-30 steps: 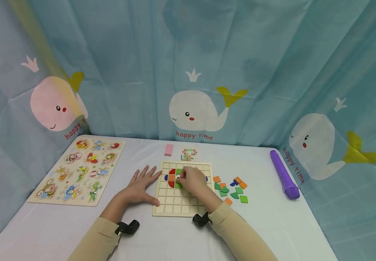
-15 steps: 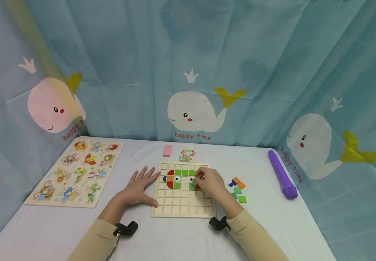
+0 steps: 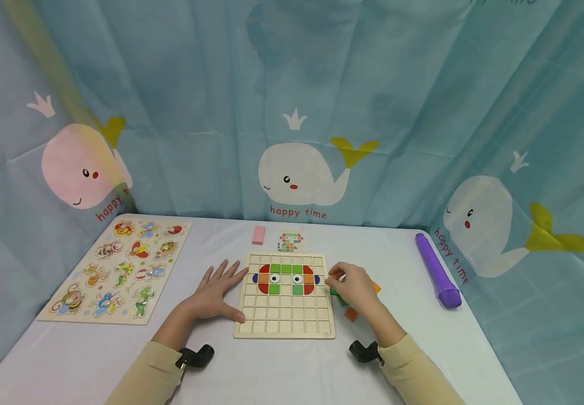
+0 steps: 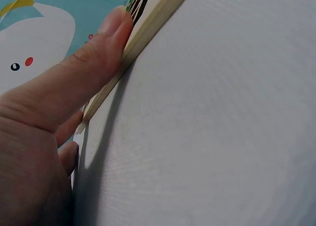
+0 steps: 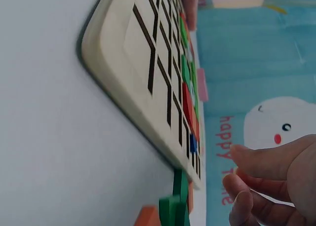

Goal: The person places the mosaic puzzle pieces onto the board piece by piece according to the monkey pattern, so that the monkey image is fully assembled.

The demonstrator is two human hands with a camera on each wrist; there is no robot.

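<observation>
right grip [image 3: 355,287] narrowly parted, unladen, left grip [image 3: 211,296] wide; tiles [image 3: 287,269] fill the board's [image 3: 286,313] upper middle; lower cells [image 3: 273,325] are bare, loose pieces [image 3: 351,314] centre-right.

- left sleeve [image 3: 145,371], between 7 and 8 o'clock in head view: plain beige, creased
- right sleeve [image 3: 418,368], toward 5 o'clock: matching beige
- left wrist unit [image 3: 198,356], 7 o'clock, and right wrist unit [image 3: 363,352], 5 o'clock: black, elbow-bent, rounded ends
- left hand [image 3: 213,297] and right hand [image 3: 355,288]: bare beyond the sleeves
</observation>
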